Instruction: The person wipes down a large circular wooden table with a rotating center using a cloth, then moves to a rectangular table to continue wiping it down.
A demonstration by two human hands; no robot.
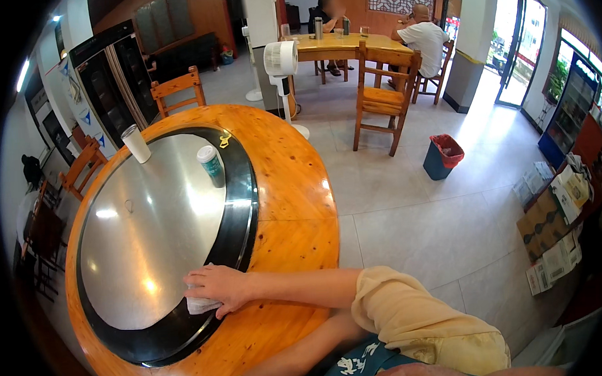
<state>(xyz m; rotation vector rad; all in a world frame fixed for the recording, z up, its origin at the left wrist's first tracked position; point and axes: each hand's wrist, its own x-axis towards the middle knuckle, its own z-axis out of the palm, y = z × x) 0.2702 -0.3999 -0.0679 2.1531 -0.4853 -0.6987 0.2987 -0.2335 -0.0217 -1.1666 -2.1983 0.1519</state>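
Knotty wooden table (290,178) with a layered centre

The table has a broad, rounded top of glossy orange-brown wood, a seam crossing its right side. On it sits a round black base (242,214), and over that lies a grey metal sheet (155,235), which leaves a wide black band bare along the right and near sides. Near the sheet's far edge stands a white cylinder (136,143); at its right edge, a green canister (211,166) with a white lid. A small yellow item (225,140) lies on the black band, and a bunched white cloth (201,305) rests at the near side.
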